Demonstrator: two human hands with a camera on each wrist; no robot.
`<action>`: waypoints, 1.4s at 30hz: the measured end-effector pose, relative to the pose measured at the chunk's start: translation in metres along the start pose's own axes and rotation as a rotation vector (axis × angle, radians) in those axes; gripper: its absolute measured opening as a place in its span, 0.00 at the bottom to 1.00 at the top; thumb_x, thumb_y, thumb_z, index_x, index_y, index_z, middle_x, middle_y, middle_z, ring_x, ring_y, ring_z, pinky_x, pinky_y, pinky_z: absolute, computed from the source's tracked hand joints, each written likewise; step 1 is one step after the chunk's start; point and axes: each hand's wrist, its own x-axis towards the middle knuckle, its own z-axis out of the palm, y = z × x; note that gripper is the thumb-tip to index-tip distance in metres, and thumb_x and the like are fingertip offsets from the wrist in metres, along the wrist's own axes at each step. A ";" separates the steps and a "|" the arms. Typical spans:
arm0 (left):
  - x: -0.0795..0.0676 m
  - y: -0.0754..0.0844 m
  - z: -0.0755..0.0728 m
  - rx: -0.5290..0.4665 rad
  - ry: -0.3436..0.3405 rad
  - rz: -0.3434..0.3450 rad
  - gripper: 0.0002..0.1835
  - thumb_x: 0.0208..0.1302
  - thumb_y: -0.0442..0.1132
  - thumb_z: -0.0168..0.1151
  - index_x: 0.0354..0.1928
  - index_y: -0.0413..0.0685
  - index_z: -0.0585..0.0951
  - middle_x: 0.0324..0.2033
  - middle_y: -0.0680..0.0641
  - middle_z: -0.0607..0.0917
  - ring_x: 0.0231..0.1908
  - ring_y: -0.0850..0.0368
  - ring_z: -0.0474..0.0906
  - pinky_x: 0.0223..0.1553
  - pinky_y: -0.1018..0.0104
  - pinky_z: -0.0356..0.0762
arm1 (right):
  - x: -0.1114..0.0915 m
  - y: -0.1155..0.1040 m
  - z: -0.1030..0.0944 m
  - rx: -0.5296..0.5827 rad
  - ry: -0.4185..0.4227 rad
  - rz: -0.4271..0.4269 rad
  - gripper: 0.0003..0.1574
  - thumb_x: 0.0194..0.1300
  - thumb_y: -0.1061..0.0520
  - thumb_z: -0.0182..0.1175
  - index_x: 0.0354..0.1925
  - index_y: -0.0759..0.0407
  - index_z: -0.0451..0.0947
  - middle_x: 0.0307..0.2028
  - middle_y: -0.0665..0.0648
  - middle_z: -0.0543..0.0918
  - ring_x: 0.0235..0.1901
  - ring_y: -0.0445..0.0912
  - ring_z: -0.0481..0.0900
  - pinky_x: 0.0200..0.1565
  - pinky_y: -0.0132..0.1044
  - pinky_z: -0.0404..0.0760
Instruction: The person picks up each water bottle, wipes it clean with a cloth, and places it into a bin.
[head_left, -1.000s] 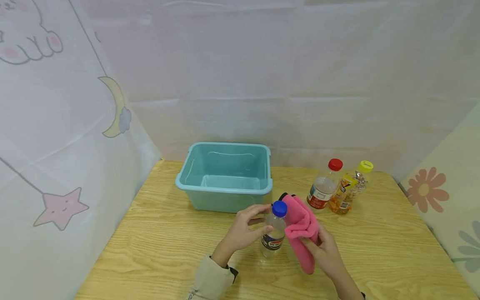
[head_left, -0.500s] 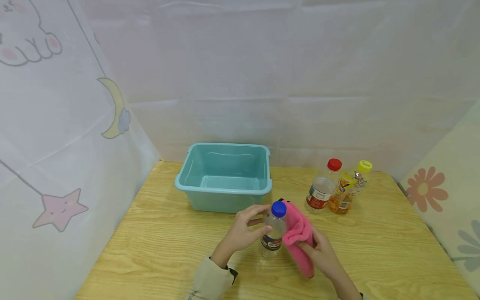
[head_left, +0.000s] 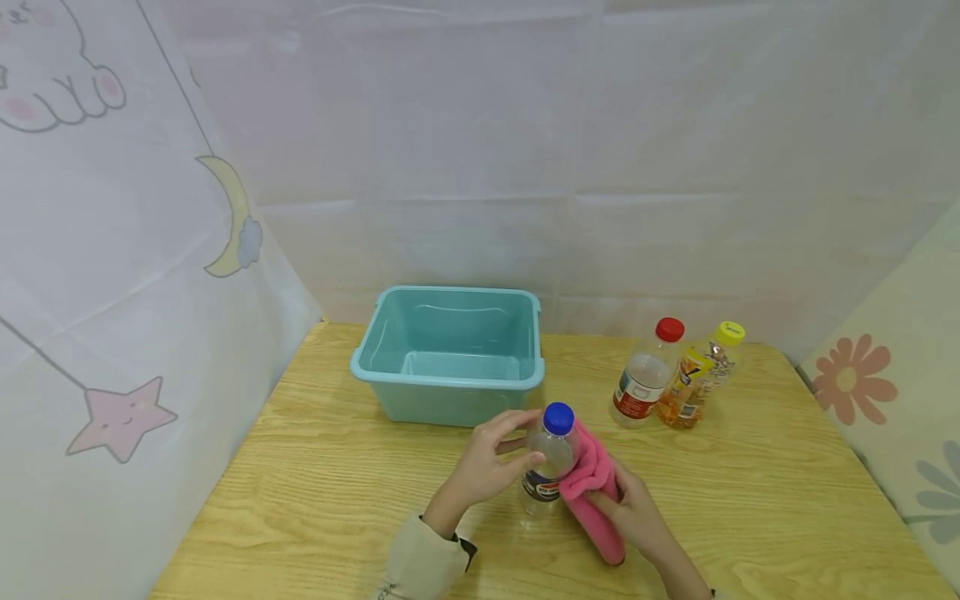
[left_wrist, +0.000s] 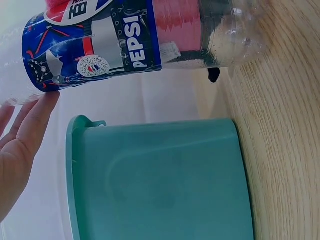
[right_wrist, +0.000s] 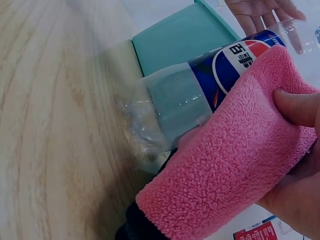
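Observation:
A clear plastic Pepsi bottle (head_left: pixel 542 485) with a blue cap stands upright near the front middle of the table. My left hand (head_left: pixel 480 461) holds it from the left, thumb in front and fingers behind its upper part. In the left wrist view, fingertips (left_wrist: pixel 44 107) meet the bottle just at the label's upper edge. My right hand (head_left: pixel 636 510) grips a folded pink fleecy towel (head_left: pixel 597 525) with dark trim, pressed against the bottle's right side. The right wrist view shows the thumb on top of the towel (right_wrist: pixel 225 155), which covers part of the blue label (right_wrist: pixel 215 70).
Behind the hands stands a teal plastic basin (head_left: pixel 450 402) with nothing visible inside. At the back right are a red-capped bottle (head_left: pixel 641 387) and a yellow-capped bottle (head_left: pixel 686 387), side by side on the wooden table (head_left: pixel 315 500). A pale printed sheet (head_left: pixel 465 167) hangs behind.
My right hand has brought the towel left and slightly toward me, up against the bottle, hiding the towel's dark-trimmed far end. The left hand and the bottle have barely moved.

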 end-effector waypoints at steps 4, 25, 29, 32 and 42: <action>0.000 -0.001 0.001 0.004 0.005 0.009 0.23 0.58 0.27 0.60 0.56 0.30 0.70 0.51 0.34 0.74 0.52 0.42 0.71 0.47 0.54 0.75 | 0.000 0.003 0.001 -0.016 0.001 0.018 0.32 0.56 0.69 0.59 0.59 0.71 0.64 0.54 0.70 0.72 0.49 0.30 0.70 0.49 0.26 0.71; 0.001 0.006 0.012 0.061 0.073 0.017 0.28 0.49 0.27 0.68 0.54 0.31 0.71 0.47 0.36 0.76 0.50 0.44 0.72 0.47 0.55 0.76 | -0.006 0.000 -0.001 -0.063 0.037 0.025 0.30 0.54 0.70 0.60 0.56 0.72 0.67 0.50 0.68 0.75 0.45 0.32 0.74 0.45 0.27 0.75; 0.002 0.006 0.012 0.069 0.060 0.027 0.28 0.50 0.27 0.67 0.54 0.32 0.71 0.48 0.36 0.76 0.50 0.43 0.72 0.48 0.56 0.76 | -0.009 -0.001 0.000 -0.087 0.084 0.009 0.29 0.53 0.71 0.61 0.56 0.70 0.68 0.49 0.67 0.77 0.44 0.32 0.74 0.43 0.27 0.76; 0.002 0.006 0.011 0.071 0.050 0.021 0.28 0.51 0.28 0.67 0.55 0.32 0.70 0.49 0.37 0.75 0.50 0.44 0.72 0.49 0.56 0.75 | -0.011 -0.001 0.000 -0.120 0.132 -0.036 0.30 0.52 0.72 0.61 0.55 0.71 0.68 0.48 0.68 0.77 0.43 0.31 0.74 0.42 0.27 0.76; 0.000 0.004 0.010 0.066 0.046 0.028 0.27 0.52 0.27 0.65 0.56 0.31 0.70 0.50 0.36 0.71 0.51 0.43 0.71 0.49 0.54 0.74 | -0.012 -0.012 -0.006 -0.086 0.242 -0.127 0.29 0.52 0.75 0.60 0.54 0.75 0.67 0.42 0.36 0.76 0.39 0.30 0.75 0.36 0.25 0.78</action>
